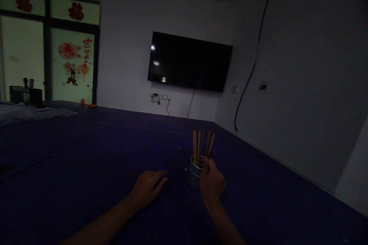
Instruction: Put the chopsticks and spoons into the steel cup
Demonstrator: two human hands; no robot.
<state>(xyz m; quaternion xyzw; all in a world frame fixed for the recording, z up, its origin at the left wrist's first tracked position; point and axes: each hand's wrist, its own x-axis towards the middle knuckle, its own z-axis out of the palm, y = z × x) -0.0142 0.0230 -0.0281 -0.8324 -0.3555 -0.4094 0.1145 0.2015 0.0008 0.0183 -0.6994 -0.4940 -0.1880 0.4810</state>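
Observation:
A grey round cup (pixel 194 178) stands upright on the dark blue tabletop, in front of me and right of the middle. Several thin yellow-brown chopsticks (pixel 199 145) rise out of it, fanning slightly to the right. My right hand (pixel 212 180) is closed at the cup's right side, its thumb by the rim; the fingertips are hidden, and the lower ends of the rightmost sticks disappear behind it. Left of the cup and apart from it, my left hand (pixel 148 187) rests low over the table with thumb and forefinger apart, holding nothing.
The large dark blue tabletop (pixel 94 153) has seams across it and small white scraps near the cup. Crumpled clear plastic (pixel 34 114) and small orange objects (pixel 91 105) lie at the far left. A television (pixel 189 61) hangs on the back wall; a black cable (pixel 249 78) dangles at right.

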